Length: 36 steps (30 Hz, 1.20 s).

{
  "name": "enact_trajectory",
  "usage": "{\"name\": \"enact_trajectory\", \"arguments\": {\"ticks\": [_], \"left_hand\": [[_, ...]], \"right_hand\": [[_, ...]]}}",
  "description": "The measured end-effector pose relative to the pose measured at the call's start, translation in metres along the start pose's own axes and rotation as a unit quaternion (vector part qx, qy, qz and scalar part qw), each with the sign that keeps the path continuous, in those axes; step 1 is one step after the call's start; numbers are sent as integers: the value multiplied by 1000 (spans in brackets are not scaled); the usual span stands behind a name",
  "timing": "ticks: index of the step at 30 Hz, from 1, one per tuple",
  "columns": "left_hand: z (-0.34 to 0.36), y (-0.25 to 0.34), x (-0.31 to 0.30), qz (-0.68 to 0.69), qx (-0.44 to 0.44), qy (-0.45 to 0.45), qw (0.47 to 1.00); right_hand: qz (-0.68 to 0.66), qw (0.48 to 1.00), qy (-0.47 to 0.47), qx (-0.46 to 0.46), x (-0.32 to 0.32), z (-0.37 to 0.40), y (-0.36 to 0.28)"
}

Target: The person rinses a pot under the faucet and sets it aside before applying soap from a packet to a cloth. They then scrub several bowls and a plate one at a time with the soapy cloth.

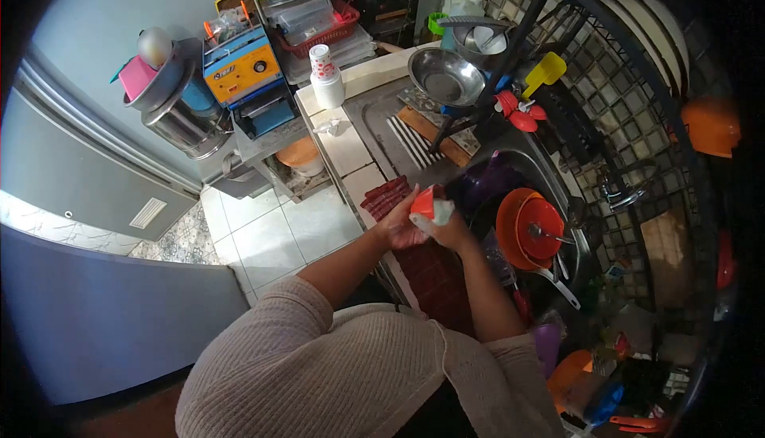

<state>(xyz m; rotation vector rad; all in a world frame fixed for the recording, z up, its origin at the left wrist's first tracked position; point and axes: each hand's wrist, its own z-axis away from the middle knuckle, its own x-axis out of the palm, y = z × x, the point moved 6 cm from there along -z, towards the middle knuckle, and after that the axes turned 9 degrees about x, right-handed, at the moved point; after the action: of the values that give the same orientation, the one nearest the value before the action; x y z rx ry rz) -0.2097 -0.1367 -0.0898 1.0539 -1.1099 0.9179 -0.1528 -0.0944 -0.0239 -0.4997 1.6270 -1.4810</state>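
Observation:
A small red cup-like item (425, 201) is between my two hands, above the counter's edge beside the sink. My left hand (404, 225) is closed around its left side. From the right, my right hand (448, 229) holds a pale, whitish wad (442, 212) against it; whether this is a sponge or a cloth I cannot tell. Beneath my hands lies a dark red checked cloth (430, 274). Orange bowls (510, 227) with a spoon and a white-handled utensil (562, 290) are in the sink to the right.
Stacked paper cups (327, 87) stand on the tiled counter (362, 181). A metal bowl (446, 78) sits behind the sink. A black rack (629, 47) with plates rises at the right, near the faucet (629, 197). A blue and orange appliance (243, 67) is at the left.

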Motion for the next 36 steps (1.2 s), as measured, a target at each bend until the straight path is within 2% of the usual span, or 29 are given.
{"name": "enact_trajectory", "arguments": {"ticks": [1,2,3,4,6,7,8,10,11,12,14,16,18,19,21,22,24,25,27,28,29,31,32,33,34,35,36], "left_hand": [[0,-2,2,84,-32,-106,990],[3,-2,4,165,-64,-209,962],[2,-3,0,164,-62,-210,962],[-1,-6,-7,136,-59,-185,972],[0,-9,-5,111,-53,-159,980],[4,-5,8,46,-13,-116,992],[8,-2,14,-20,26,-71,997],[9,-2,18,-26,46,-67,996],[9,0,19,-36,67,-63,995],[8,0,18,-37,67,-64,995],[8,1,12,-90,78,-46,992],[3,-1,-13,-102,64,-33,992],[2,-6,-35,-113,45,-20,992],[5,-4,-37,-98,53,-58,992],[8,-1,-35,-69,67,-138,986],[7,-2,-34,-70,62,-140,986],[4,0,-38,-185,67,-98,976],[11,-2,3,-111,100,-47,988],[5,-3,2,-105,75,-19,991],[2,-6,1,-94,51,14,994],[2,-7,-1,-96,40,35,994],[4,-4,-7,-89,20,19,996],[4,-6,-11,-79,11,8,997],[7,-8,1,-78,13,48,996],[5,-9,1,-81,5,49,996],[5,-7,3,-62,12,36,997],[5,-4,3,-43,21,22,999]], "right_hand": [[2,1000,0,-1,-4,0,-3],[-149,986,-14,71,-10,0,3],[-296,944,-28,142,-12,0,10],[-294,945,-30,141,-17,-2,10],[-158,971,86,156,-37,-4,16],[-84,981,139,109,-43,-4,5],[-83,981,139,111,-42,-4,0],[9,963,268,37,-55,5,-28],[67,937,342,3,-61,3,-10],[67,937,342,3,-61,4,-16],[141,887,396,-188,-54,18,-52],[160,898,375,-165,-31,21,-66],[360,868,246,-237,7,22,-96],[360,868,250,-233,12,24,-92],[365,885,174,-230,27,20,-71],[366,884,179,-228,23,20,-62],[377,855,250,-251,10,23,-56],[378,854,256,-251,8,28,-58],[299,867,355,-183,-12,43,-59],[300,864,361,-181,-15,45,-59],[299,866,333,-225,-12,49,-60],[295,863,272,-306,-4,61,-62],[297,863,279,-297,-5,63,-60],[295,870,240,-315,1,59,-62],[292,874,199,-335,6,54,-65],[312,850,206,-372,11,53,-62],[311,849,211,-371,14,50,-55]]}}
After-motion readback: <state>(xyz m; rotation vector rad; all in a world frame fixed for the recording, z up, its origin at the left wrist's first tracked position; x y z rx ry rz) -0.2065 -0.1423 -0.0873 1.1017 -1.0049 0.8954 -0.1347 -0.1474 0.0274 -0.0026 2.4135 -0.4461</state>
